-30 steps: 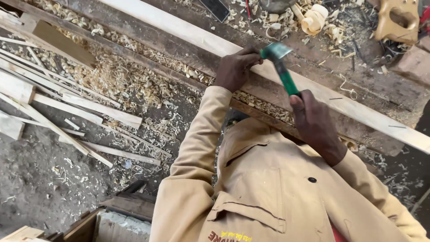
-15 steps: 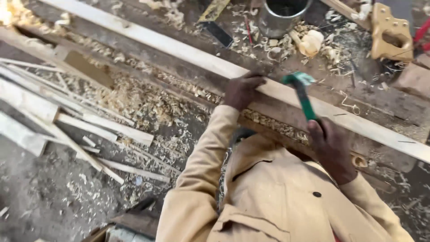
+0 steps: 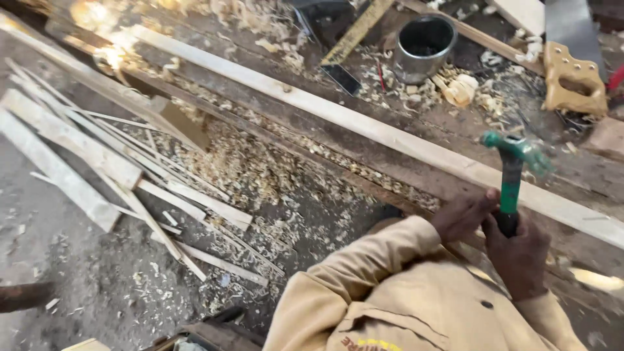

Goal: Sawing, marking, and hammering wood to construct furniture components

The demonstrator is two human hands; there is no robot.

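hammer (image 3: pixel 511 174) now upright, both hands closer

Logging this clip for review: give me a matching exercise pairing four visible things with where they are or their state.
Things:
1. green-handled hammer
2. round metal tin
3. long pale wooden plank
4. wooden-handled handsaw

Places or states:
A. upper right corner, on the bench
B. gripped in the right hand
C. lying diagonally across the bench
D. standing open among shavings, top centre

Pairs: 1-B, 2-D, 3-C, 4-A
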